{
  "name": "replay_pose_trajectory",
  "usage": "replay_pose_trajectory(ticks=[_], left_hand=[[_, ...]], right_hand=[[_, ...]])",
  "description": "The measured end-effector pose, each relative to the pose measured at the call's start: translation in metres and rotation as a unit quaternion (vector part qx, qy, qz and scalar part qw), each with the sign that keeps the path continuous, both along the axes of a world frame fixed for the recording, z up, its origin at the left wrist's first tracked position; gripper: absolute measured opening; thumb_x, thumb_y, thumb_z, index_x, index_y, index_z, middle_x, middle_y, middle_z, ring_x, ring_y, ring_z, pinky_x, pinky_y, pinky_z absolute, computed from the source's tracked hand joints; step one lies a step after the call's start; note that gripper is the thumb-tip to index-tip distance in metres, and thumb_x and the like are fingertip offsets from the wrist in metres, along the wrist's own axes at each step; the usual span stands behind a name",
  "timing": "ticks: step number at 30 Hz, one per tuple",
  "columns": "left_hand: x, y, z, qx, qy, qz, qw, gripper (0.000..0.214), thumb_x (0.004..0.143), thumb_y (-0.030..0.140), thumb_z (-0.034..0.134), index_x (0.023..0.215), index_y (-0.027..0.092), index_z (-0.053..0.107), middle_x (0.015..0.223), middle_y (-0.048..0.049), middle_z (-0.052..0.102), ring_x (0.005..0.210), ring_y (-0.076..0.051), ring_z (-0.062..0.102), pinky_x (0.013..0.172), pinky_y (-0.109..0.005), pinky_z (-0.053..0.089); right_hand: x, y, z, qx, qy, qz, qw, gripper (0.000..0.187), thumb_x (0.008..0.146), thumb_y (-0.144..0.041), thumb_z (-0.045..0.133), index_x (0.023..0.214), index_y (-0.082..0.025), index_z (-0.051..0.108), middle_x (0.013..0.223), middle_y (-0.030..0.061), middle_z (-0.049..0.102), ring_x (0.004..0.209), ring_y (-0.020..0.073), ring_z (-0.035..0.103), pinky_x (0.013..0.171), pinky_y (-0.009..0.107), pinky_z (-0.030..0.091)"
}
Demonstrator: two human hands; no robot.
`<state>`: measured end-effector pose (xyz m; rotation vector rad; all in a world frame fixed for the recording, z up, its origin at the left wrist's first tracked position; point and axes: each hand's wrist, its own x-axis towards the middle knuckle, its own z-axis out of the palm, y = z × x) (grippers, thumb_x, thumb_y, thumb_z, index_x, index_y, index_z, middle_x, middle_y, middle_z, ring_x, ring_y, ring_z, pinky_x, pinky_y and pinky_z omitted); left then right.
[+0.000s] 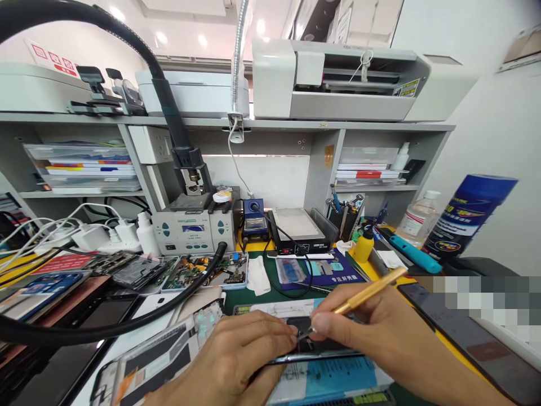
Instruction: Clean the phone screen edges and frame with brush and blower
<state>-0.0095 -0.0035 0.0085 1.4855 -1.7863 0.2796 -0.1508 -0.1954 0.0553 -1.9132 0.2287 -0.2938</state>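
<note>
My left hand (pixel 240 349) grips the left end of an opened phone (pixel 323 347), its fingers on top and the thumb low at the near edge. A gold-handled craft knife (pixel 367 290) is pinched in my right hand (pixel 359 324), slanting up to the right. Its thin blade points down at the phone's dark inside, close to my left fingertips. What the tip touches is too small to make out. Under the phone lies a blue and white pad (pixel 342 378). A detached phone frame (pixel 147 361) rests left of my left hand.
Behind stand a hot-air station (pixel 192 231), a soldering station (pixel 255 225) and a hot plate (pixel 300 234). A black hose (pixel 169 316) arcs across the left side over several phones. A tray of circuit boards (pixel 207 270), a yellow bottle (pixel 363 245) and a spray can (pixel 465 217) stand around.
</note>
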Motion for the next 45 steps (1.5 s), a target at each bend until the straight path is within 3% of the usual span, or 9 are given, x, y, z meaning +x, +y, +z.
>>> replay_pose_trajectory(ticks=[6,8,10,13,21,28,32,36,45], left_hand=[[0.004,-0.001,-0.005,0.017,-0.085,0.009,0.996,0.021,0.098,0.015,0.057,0.115,0.017,0.070,0.111,-0.0067,0.080,0.104,-0.021,0.075,0.090,-0.029,0.063],[0.008,-0.005,-0.014,-0.004,-0.149,0.001,0.989,0.019,0.103,0.023,0.053,0.111,0.017,0.070,0.109,-0.0055,0.081,0.100,-0.022,0.076,0.083,-0.028,0.064],[0.012,-0.008,-0.025,-0.091,-0.175,0.011,0.980,0.027,0.106,0.022,0.043,0.105,0.019,0.070,0.099,-0.0030,0.082,0.092,-0.019,0.078,0.072,-0.023,0.064],[0.015,-0.010,-0.033,-0.076,-0.196,0.005,0.978,0.029,0.108,0.023,0.041,0.111,0.020,0.069,0.102,-0.0032,0.082,0.098,-0.018,0.076,0.072,-0.021,0.062],[0.004,-0.025,0.000,-0.071,-0.102,0.040,0.991,0.033,0.094,0.052,0.065,0.108,0.023,0.071,0.102,-0.0108,0.075,0.097,-0.025,0.072,0.081,-0.035,0.063],[-0.006,-0.007,0.001,-0.055,-0.027,0.069,0.996,0.013,0.090,0.030,0.071,0.100,0.021,0.066,0.090,-0.0070,0.070,0.085,-0.023,0.067,0.073,-0.035,0.059],[-0.009,0.000,-0.003,-0.015,0.033,0.100,0.994,0.025,0.087,0.017,0.073,0.107,0.021,0.060,0.092,-0.0037,0.065,0.084,-0.019,0.063,0.071,-0.032,0.055],[-0.012,-0.005,-0.009,-0.016,0.035,0.067,0.997,0.022,0.089,0.010,0.069,0.106,0.022,0.061,0.090,-0.0020,0.067,0.083,-0.018,0.061,0.072,-0.032,0.051],[-0.011,0.001,-0.002,-0.015,0.052,0.065,0.996,0.021,0.095,0.003,0.061,0.103,0.021,0.068,0.089,-0.0020,0.070,0.083,-0.017,0.058,0.076,-0.035,0.048]], right_hand=[[0.008,-0.008,-0.001,0.057,0.025,-0.044,0.997,0.036,0.081,-0.049,0.081,0.064,-0.018,0.076,0.066,0.0045,0.078,0.067,0.0202,0.070,0.065,0.028,0.053],[0.009,-0.008,-0.001,0.069,0.029,-0.060,0.995,0.039,0.079,-0.052,0.081,0.061,-0.018,0.074,0.062,0.0041,0.077,0.063,0.0197,0.069,0.064,0.027,0.054],[0.010,-0.008,-0.002,0.079,0.033,-0.071,0.994,0.040,0.080,-0.052,0.081,0.061,-0.018,0.072,0.061,0.0040,0.077,0.062,0.0191,0.069,0.063,0.027,0.053],[0.009,-0.008,-0.004,0.098,0.026,-0.064,0.993,0.036,0.082,-0.048,0.081,0.064,-0.018,0.072,0.061,0.0034,0.078,0.061,0.0177,0.069,0.061,0.025,0.051],[0.008,-0.009,-0.011,0.123,-0.007,-0.006,0.992,0.030,0.083,-0.044,0.082,0.075,-0.017,0.073,0.068,0.0023,0.078,0.061,0.0151,0.066,0.060,0.023,0.049],[0.006,-0.005,-0.010,0.109,-0.018,0.004,0.994,0.026,0.084,-0.039,0.081,0.075,-0.016,0.072,0.067,0.0007,0.075,0.061,0.0142,0.064,0.059,0.022,0.048],[0.003,0.000,-0.008,0.101,-0.009,0.032,0.994,0.022,0.086,-0.035,0.079,0.076,-0.016,0.073,0.068,0.0007,0.076,0.064,0.0140,0.065,0.062,0.022,0.049],[0.002,0.007,-0.007,0.091,-0.012,0.057,0.994,0.025,0.086,-0.035,0.079,0.071,-0.016,0.073,0.068,0.0009,0.075,0.066,0.0149,0.065,0.065,0.023,0.048],[0.009,-0.001,-0.014,0.075,-0.032,0.004,0.997,0.025,0.086,-0.038,0.078,0.074,-0.016,0.074,0.067,0.0020,0.076,0.062,0.0149,0.065,0.059,0.022,0.050]])
